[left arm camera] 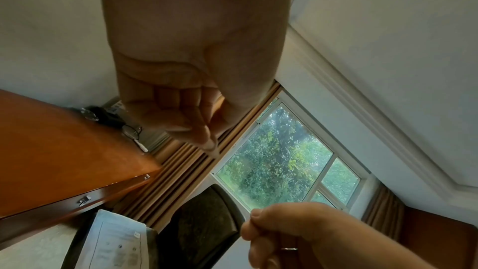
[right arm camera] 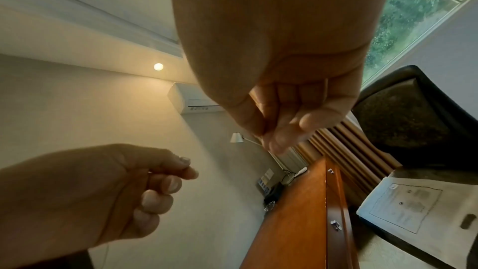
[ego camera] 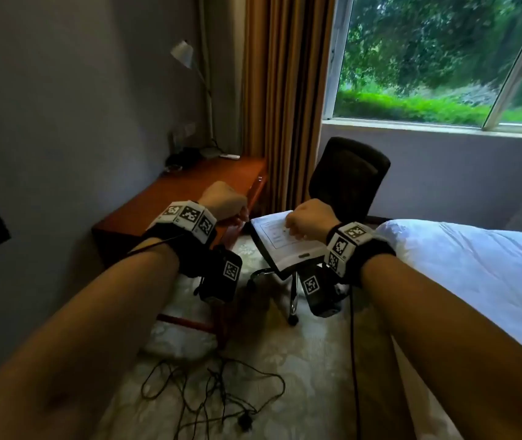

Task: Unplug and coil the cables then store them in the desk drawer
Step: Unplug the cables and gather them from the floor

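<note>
Both arms are held out in mid-air over the carpet. The left hand [ego camera: 226,200] hangs above the near edge of the wooden tabletop [ego camera: 170,198], its fingers [left arm camera: 165,114] curled into the palm with thumb and forefinger tips pressed together. Whether a thin strand sits in that grip is too fine to tell. The right hand [ego camera: 312,219], at about 3 o'clock from the left and a little apart from it, is curled the same way, empty as far as one can see, over the paper sheet [ego camera: 280,239] lying on the seat of the black office chair [ego camera: 348,173].

The loose black cables [ego camera: 208,389] lie tangled on the carpet at 6 o'clock from the hands, near the tabletop's leg, with a dark plug [ego camera: 244,422] at the tangle's lower edge. More dark gear and a lamp [ego camera: 183,54] crowd the tabletop's far corner at 11 o'clock.

The drawer front [right arm camera: 336,218] runs along the tabletop's chair-side edge, closed, its small metal pulls [right arm camera: 335,224] showing. The chair stands just beside that edge, and the bed [ego camera: 475,265] closes the floor off at 3 o'clock, leaving a strip of carpet between.
</note>
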